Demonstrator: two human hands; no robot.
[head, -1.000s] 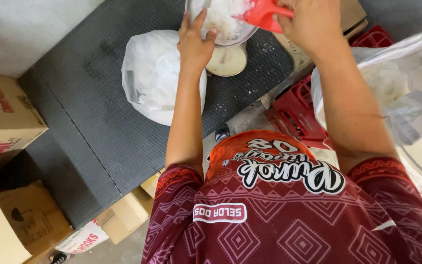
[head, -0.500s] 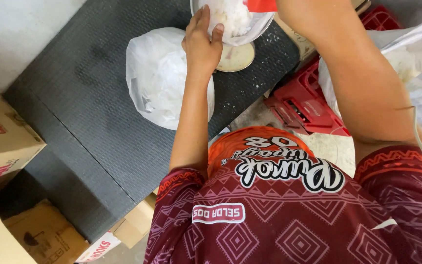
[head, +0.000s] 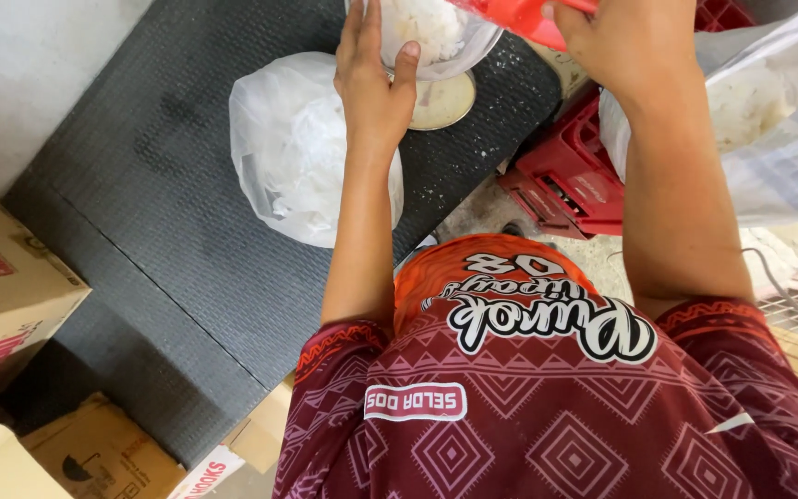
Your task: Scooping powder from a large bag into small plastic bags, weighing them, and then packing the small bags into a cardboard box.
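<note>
At the top edge of the head view, over the dark ribbed mat (head: 187, 212), the left hand (head: 373, 88) wrapped its fingers and thumb around the side of a clear bag of rice (head: 436, 37). The bag sat above a round cream disc (head: 441, 100) on the mat. The right hand (head: 616, 46) was clenched on the handle of a red scoop (head: 514, 14), right at the bag's mouth; the scoop was partly cut off by the frame. A tied white plastic bag (head: 302, 148) lay on the mat just left of the left forearm. A red crate (head: 574, 180) stood under the right arm. A large clear sack of rice (head: 750, 111) sat right of it. Cardboard boxes (head: 6, 296) were at far left, well apart from the hands.
</note>
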